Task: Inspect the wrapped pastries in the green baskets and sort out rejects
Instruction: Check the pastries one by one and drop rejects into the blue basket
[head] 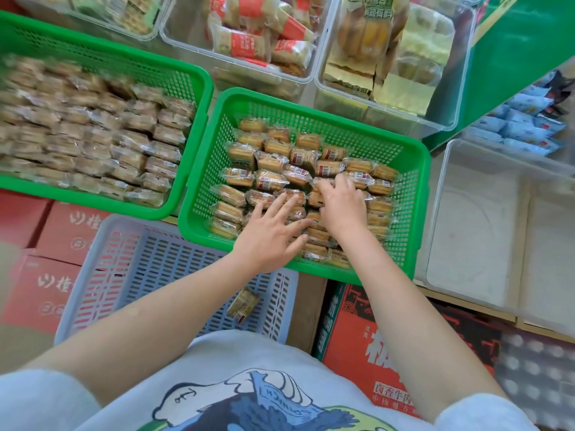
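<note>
Pastries [270, 161] fill the green basket [413, 194] at centre; left hand [270, 233] lies flat on them, right hand [340, 205] curls into them (grip unclear); grey crate [130, 259] at seven o'clock holds one pastry [243, 304].

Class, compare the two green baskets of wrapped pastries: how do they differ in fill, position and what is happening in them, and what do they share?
The left green basket is packed almost wall to wall; the right green basket shows bare mesh along its far side. The left one sits farther back and is untouched; the right one has both hands in it, the left hand spread flat on the pastries and the right hand with its fingers curled among them. Both are green mesh baskets holding clear-wrapped pastries.
</note>
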A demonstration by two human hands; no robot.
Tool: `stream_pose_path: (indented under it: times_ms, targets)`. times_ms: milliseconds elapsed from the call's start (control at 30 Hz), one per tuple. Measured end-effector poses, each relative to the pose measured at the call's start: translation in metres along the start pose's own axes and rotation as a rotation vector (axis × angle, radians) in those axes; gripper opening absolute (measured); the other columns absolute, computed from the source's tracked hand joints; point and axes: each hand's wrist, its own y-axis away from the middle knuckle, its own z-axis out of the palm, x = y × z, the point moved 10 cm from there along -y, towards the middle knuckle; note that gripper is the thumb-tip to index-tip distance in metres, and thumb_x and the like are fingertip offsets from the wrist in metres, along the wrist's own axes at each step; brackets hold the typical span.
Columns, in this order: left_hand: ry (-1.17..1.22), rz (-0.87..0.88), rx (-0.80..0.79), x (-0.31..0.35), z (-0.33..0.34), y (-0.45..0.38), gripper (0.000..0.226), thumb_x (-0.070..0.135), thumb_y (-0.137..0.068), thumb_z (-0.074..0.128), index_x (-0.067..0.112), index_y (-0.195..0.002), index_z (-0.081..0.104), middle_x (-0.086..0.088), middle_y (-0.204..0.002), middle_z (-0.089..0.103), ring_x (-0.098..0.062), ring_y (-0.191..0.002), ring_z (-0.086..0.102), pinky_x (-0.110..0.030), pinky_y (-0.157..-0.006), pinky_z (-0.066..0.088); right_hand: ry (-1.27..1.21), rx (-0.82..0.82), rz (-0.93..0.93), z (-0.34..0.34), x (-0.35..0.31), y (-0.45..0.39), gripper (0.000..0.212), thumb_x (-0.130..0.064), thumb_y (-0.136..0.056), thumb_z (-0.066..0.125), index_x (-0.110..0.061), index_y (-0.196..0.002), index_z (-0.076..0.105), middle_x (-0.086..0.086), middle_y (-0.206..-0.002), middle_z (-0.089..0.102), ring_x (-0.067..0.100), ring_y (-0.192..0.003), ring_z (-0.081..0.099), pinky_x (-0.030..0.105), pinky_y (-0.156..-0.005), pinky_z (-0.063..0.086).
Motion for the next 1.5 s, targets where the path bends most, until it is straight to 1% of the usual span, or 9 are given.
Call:
stream_pose_path:
  times_ms: [233,367,433,567,700,767,1067,1233,1500]
  targets:
    - [0.002,-0.004,0.007,-0.001,-0.001,0.001,0.057,0.061,-0.102,0.013,0.042,-0.153,0.034,-0.003,-0.169,0.000,-0.022,-0.155,-0.006,-0.055,-0.123,0.003,0.071,-0.035,-0.011,0.000,-0.008,0.001,0.025,-0.007,-0.095,0.053,-0.016,-0.119,0.059,0.015,-0.144,0.039,0.033,-0.133,0.036,0.048,-0.105,0.034]
    - [0.006,-0.009,0.028,0.000,-0.003,0.003,0.057,0.060,-0.103,0.013,0.042,-0.151,0.038,-0.003,-0.169,0.003,-0.023,-0.155,-0.002,-0.054,-0.123,0.006,-0.043,-0.018,-0.037,-0.001,-0.004,0.001,0.033,-0.008,-0.091,0.058,-0.013,-0.124,0.056,0.011,-0.134,0.045,0.029,-0.124,0.045,0.043,-0.105,0.035]
    - [0.010,-0.012,0.034,-0.001,-0.003,0.003,0.059,0.061,-0.102,0.012,0.041,-0.150,0.039,-0.003,-0.169,0.004,-0.023,-0.155,0.000,-0.055,-0.123,0.008,-0.133,-0.026,-0.024,-0.002,0.002,0.004,0.034,-0.011,-0.090,0.060,-0.011,-0.123,0.052,0.008,-0.125,0.047,0.027,-0.115,0.048,0.040,-0.101,0.039]
    - [0.005,-0.016,0.021,-0.001,-0.003,0.003,0.060,0.063,-0.102,0.011,0.041,-0.151,0.038,-0.003,-0.169,0.004,-0.023,-0.155,0.000,-0.055,-0.123,0.008,-0.210,-0.002,0.002,-0.008,0.007,0.010,0.019,-0.004,-0.090,0.053,-0.014,-0.105,0.046,0.005,-0.106,0.050,0.030,-0.101,0.055,0.037,-0.080,0.044]
    - [0.000,-0.012,0.020,0.000,-0.002,0.004,0.059,0.062,-0.102,0.012,0.042,-0.151,0.038,-0.003,-0.169,0.003,-0.023,-0.155,-0.001,-0.055,-0.123,0.007,-0.115,-0.053,-0.028,-0.002,0.000,0.010,0.043,-0.009,-0.093,0.059,-0.017,-0.133,0.045,0.009,-0.131,0.049,0.030,-0.121,0.049,0.042,-0.103,0.040]
    - [0.002,-0.010,0.029,0.000,-0.003,0.004,0.059,0.062,-0.102,0.012,0.042,-0.151,0.038,-0.004,-0.169,0.004,-0.023,-0.155,-0.001,-0.055,-0.123,0.007,-0.048,-0.038,-0.028,-0.002,-0.003,0.008,0.050,-0.008,-0.093,0.060,-0.022,-0.139,0.044,0.010,-0.134,0.048,0.030,-0.125,0.047,0.043,-0.105,0.038]
    - [-0.008,-0.013,0.044,-0.001,-0.002,0.003,0.056,0.060,-0.103,0.015,0.042,-0.150,0.039,-0.004,-0.169,0.008,-0.023,-0.155,0.002,-0.052,-0.121,0.007,0.343,0.016,-0.186,-0.004,-0.036,0.001,0.024,-0.012,-0.096,0.053,-0.010,-0.119,0.060,0.013,-0.131,0.049,0.029,-0.125,0.045,0.042,-0.103,0.038]
    - [-0.003,-0.013,0.045,-0.002,-0.001,0.002,0.056,0.061,-0.103,0.016,0.042,-0.149,0.041,-0.005,-0.169,0.008,-0.023,-0.155,0.001,-0.053,-0.122,0.008,0.167,0.002,-0.181,-0.004,-0.028,-0.002,0.030,-0.005,-0.092,0.058,-0.004,-0.123,0.056,0.015,-0.127,0.051,0.029,-0.119,0.049,0.037,-0.100,0.044]
    - [0.005,-0.016,0.043,-0.001,-0.005,0.003,0.056,0.060,-0.103,0.019,0.040,-0.150,0.041,-0.007,-0.169,0.001,-0.024,-0.155,-0.004,-0.051,-0.122,0.005,0.022,-0.078,-0.168,-0.002,-0.020,-0.001,0.049,-0.020,-0.084,0.072,-0.010,-0.124,0.045,0.014,-0.125,0.050,0.031,-0.116,0.050,0.037,-0.091,0.047]
